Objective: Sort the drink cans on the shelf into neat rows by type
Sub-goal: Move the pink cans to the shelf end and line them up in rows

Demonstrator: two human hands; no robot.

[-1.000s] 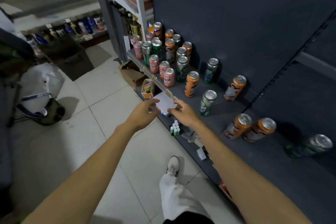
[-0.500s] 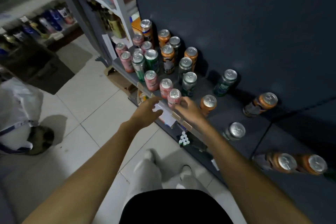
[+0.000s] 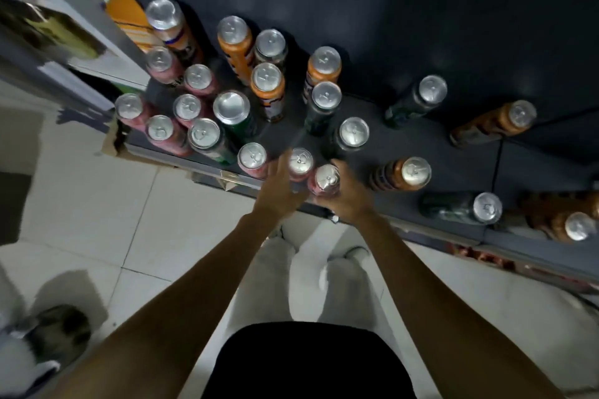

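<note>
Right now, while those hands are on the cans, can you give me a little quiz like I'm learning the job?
1. True or false: the right hand holds an orange can.
2. What colour is the can by the left hand, just past its fingertips? A) pink B) green C) orange
3. Fill in: the can in the right hand stands at the shelf's ____ edge.
Key: 1 false, it holds a pink can. 2 A. 3 front.
</note>
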